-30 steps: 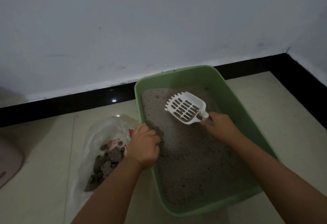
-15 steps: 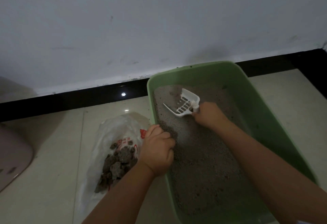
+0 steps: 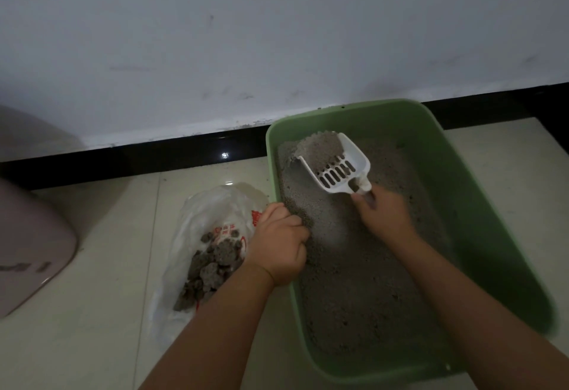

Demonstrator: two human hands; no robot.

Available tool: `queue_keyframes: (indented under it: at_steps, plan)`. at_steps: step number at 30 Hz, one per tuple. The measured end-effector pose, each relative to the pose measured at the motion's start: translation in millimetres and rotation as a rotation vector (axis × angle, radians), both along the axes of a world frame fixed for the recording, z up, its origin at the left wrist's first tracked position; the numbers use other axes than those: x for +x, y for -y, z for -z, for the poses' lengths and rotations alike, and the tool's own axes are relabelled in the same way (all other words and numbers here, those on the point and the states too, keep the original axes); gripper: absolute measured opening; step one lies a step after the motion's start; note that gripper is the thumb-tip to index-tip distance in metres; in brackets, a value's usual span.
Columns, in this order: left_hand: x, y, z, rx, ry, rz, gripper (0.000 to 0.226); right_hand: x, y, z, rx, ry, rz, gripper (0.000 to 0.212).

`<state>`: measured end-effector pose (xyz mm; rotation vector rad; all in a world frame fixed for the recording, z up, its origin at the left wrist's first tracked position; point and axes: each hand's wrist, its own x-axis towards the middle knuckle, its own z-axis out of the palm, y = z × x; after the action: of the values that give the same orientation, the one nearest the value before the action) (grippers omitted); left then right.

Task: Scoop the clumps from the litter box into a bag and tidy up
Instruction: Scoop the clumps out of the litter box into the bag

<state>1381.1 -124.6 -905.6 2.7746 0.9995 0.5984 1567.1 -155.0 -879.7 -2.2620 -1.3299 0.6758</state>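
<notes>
Our right hand [image 3: 385,215] grasps the handle of the white slotted scoop [image 3: 337,167], raised at the far left corner of the green litter box [image 3: 480,204] and heaped with grey litter. Our left hand [image 3: 278,249] curls over the box's left rim. Just left of it on the tiled floor [image 3: 107,281]: plastic bag [image 3: 215,211] holding grey clumps [image 3: 212,263].

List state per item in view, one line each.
scoop: loaded with litter, lifted at the far left corner of the box
litter box: on the floor, filled with litter
bag: open beside the box, holding clumps
right hand: grips the scoop handle
left hand: grips the box's left rim
</notes>
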Motion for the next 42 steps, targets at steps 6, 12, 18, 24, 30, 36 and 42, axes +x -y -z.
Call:
queue_keyframes:
  at_steps: [6,12,18,24,30,36,42]
  plan:
    - [0,2,-6,0.022,-0.054,0.010,0.030,4,43,-11,0.054,0.058,-0.069,0.026]
    - [-1,6,-14,0.029,-0.110,0.007,0.031,11,72,-23,0.065,0.037,-0.036,0.025]
    - [-6,18,-12,-0.002,-0.119,0.010,0.030,14,96,-31,0.079,0.039,-0.013,0.023]
    - [-20,36,-8,-0.136,-0.035,0.041,0.031,9,105,-34,0.086,0.015,-0.002,0.025]
    - [-41,39,-9,-0.068,-0.169,0.127,0.041,3,109,-29,0.001,0.028,-0.025,0.027]
    - [-71,32,-17,0.017,-0.147,-0.115,0.050,-7,109,-36,0.000,0.020,-0.021,0.029]
    - [-122,28,-25,-0.385,-0.139,-0.719,0.059,-59,89,-52,0.038,-0.014,-0.178,0.019]
